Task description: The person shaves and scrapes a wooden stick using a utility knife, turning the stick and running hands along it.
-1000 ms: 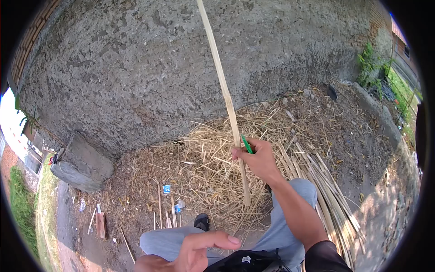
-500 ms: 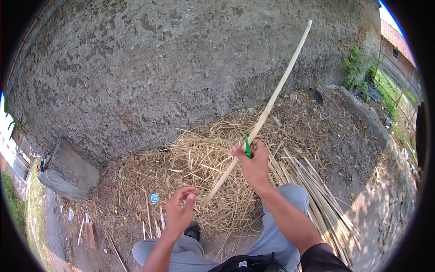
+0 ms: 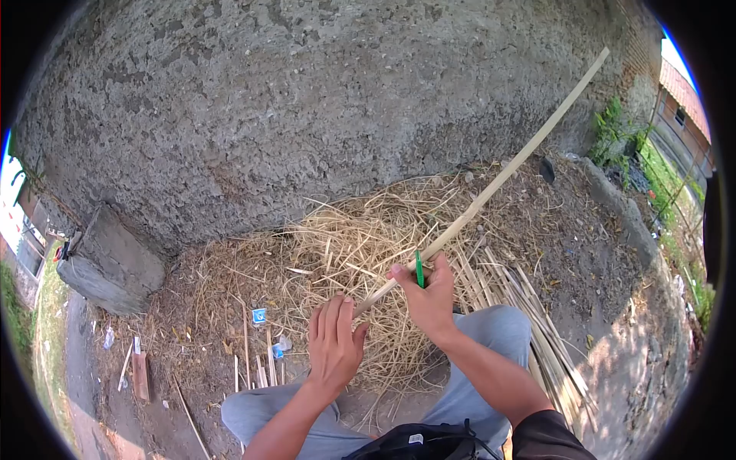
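A long pale wooden strip (image 3: pixel 515 165) slants from low centre up to the right, across the view. Near its lower part, my right hand (image 3: pixel 431 295) is closed round it, with a small green-handled tool (image 3: pixel 419 270) also between the fingers. The tool's blade cannot be made out. My left hand (image 3: pixel 336 341) is at the strip's lower end, its fingers bent together and the thumb beside the strip; the end itself is hidden by the hand. Below both hands lies a heap of thin shavings (image 3: pixel 360 230).
A rough grey wall (image 3: pixel 307 100) rises behind the heap. Long split strips (image 3: pixel 548 337) lie beside my right knee. At the left stand a concrete block (image 3: pixel 115 261) and, lower, a blade with a wooden handle (image 3: pixel 141 374). A blue packet (image 3: pixel 259 316) lies near the heap.
The strip has swung from nearly upright to a slant toward the upper right. My left hand has risen from my lap to its lower end and closed there.
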### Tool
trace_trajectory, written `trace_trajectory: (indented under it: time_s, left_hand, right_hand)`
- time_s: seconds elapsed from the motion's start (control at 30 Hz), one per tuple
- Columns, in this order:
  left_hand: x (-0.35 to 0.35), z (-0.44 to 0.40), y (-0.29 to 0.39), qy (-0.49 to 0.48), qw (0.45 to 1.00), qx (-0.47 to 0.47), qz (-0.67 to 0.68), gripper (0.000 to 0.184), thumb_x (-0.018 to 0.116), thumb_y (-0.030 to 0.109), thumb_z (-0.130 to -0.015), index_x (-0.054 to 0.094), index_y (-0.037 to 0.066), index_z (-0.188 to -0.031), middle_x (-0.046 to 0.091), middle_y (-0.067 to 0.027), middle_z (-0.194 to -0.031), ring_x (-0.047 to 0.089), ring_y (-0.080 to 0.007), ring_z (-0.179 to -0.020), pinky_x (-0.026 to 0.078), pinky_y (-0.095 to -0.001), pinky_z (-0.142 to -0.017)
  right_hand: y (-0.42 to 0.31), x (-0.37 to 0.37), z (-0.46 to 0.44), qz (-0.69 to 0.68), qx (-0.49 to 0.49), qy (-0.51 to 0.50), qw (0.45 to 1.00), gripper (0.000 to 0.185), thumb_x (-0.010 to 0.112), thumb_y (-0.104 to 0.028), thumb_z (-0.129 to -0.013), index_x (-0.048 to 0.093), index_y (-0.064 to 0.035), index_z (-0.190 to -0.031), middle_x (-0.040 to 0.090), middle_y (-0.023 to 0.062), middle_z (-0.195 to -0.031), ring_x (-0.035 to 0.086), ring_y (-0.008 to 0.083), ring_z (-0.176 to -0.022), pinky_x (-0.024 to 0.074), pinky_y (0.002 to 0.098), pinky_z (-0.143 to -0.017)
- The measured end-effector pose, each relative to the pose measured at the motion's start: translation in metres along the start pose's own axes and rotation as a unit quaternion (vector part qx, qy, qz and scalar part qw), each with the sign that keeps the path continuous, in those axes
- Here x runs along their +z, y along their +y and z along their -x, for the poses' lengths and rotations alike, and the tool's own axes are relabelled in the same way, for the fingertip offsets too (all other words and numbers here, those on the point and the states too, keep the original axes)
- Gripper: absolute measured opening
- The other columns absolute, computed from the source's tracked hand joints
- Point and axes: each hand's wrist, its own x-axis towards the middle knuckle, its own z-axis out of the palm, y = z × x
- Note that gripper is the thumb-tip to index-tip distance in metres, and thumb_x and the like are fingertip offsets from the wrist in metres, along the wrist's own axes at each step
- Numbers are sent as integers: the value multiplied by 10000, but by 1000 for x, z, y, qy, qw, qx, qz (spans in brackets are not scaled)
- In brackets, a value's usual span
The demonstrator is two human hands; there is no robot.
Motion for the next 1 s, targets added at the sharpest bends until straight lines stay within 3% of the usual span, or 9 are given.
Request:
trace_trajectory:
  time_s: [0.1,0.2,0.27,0.37,0.5,0.7,0.8,0.87,1.0]
  left_hand:
    - [3,-2,1,31,997,-41,53,490,683,129,-848,484,-17,-1271,546,-199,-1252,544,-376,-1115,394,-500,-980]
    - [7,1,2,6,999,-45,29,428,658,117,-869,499,-6,-1246,583,-208,-1188,616,-360,-967,483,-462,-854]
    - [15,11,1,-70,990,-86,90,348,624,103,-898,514,9,-1215,637,-186,-1048,656,-342,-750,534,-421,-633]
    - [21,15,-2,-35,991,-81,96,281,587,76,-919,524,15,-1186,657,-161,-921,649,-342,-616,508,-404,-470]
    - [15,14,-5,8,987,-93,130,260,561,64,-932,527,9,-1185,659,-175,-901,652,-362,-632,510,-422,-474]
    - [13,30,-5,0,981,-117,156,184,519,86,-970,551,11,-1134,657,-182,-814,637,-375,-594,493,-438,-476]
    - [14,34,-5,-21,968,-142,206,165,500,104,-990,556,14,-1115,643,-157,-736,624,-350,-553,477,-421,-481]
    - [8,32,-2,-60,947,-166,268,166,480,126,-1007,568,9,-1086,626,-127,-680,617,-289,-525,463,-381,-485]
    - [3,30,3,-91,928,-185,312,183,472,142,-1016,590,3,-1021,615,-88,-649,610,-220,-513,460,-337,-490]
  right_hand:
    - [4,5,9,23,8,-24,999,308,699,-117,-898,447,-28,-1051,705,103,-783,615,64,-687,409,211,-545]
    - [13,7,12,38,15,-36,999,331,724,-144,-884,463,-26,-1049,701,86,-783,591,55,-662,410,220,-542]
    - [13,9,12,30,22,-38,999,334,738,-162,-876,471,-32,-1028,677,56,-755,552,47,-629,409,225,-537]
    - [6,7,9,54,33,-59,996,295,751,-169,-867,534,-13,-993,669,43,-750,550,45,-638,414,225,-542]
    - [-10,-2,3,92,21,-116,989,204,741,-129,-871,631,-7,-993,662,35,-781,540,24,-620,403,193,-520]
    - [-10,-10,-1,13,86,-169,982,337,740,-200,-877,655,33,-1107,677,28,-827,554,38,-663,415,204,-557]
    - [-3,-9,0,-26,76,-129,988,325,735,-210,-883,660,30,-1089,679,23,-820,541,22,-650,406,194,-542]
    - [-4,-10,-7,-59,64,-138,987,309,662,-182,-930,621,23,-1157,713,101,-917,426,9,-454,331,195,-403]
    - [-18,-14,-16,-160,79,-92,980,274,653,-161,-936,647,44,-1117,700,60,-826,380,12,-431,285,202,-393]
